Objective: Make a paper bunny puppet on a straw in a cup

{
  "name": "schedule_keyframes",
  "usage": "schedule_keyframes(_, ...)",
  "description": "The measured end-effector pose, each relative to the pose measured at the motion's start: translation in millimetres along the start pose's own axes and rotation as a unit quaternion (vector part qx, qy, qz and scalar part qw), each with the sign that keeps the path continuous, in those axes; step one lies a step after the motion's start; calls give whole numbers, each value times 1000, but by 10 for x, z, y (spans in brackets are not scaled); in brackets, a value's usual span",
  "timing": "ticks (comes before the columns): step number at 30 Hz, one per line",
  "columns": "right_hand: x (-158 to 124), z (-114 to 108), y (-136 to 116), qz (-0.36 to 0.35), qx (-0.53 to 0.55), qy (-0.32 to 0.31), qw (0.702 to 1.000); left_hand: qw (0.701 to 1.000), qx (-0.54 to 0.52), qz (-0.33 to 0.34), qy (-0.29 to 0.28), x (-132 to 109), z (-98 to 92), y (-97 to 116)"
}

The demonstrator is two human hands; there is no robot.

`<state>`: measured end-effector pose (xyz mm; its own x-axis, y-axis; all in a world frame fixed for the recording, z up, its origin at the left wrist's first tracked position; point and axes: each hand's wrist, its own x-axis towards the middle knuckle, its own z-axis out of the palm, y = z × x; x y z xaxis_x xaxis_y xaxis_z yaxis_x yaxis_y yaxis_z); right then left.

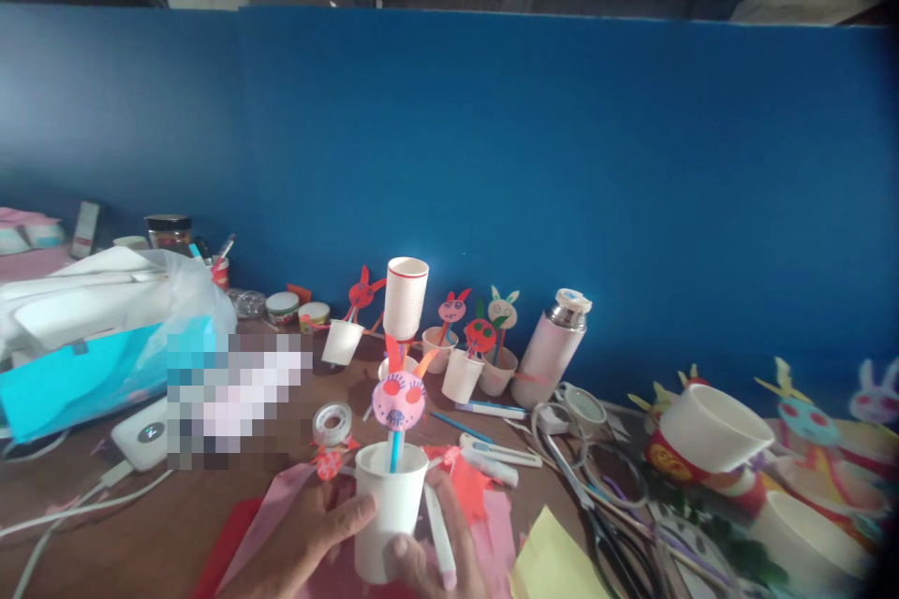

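Blue partition stands behind a cluttered brown tabletop. From afar, I see a white paper cup upright at the near centre, above pink paper. A pink rabbit face with red and orange ears rises from the cup on a blue straw. The left hand has its fingers around the cup's left side; the right hand grips its right side, a white marker against those fingers. Behind, I see a cup stack; scissors lie at right.
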<state>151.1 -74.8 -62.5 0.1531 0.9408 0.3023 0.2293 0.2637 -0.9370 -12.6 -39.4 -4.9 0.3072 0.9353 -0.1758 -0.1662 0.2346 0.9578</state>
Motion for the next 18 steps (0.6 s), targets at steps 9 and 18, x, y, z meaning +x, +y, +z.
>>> schedule_keyframes(9, 234, 10, -112, -2, 93, -118, 989, 999, -25, 9, 21, 94, -127, -91)
schedule_keyframes(18, 245, 62, -100, 39, 186, -75, 979, 999, 27, 4, 42, 107, -196, -161)
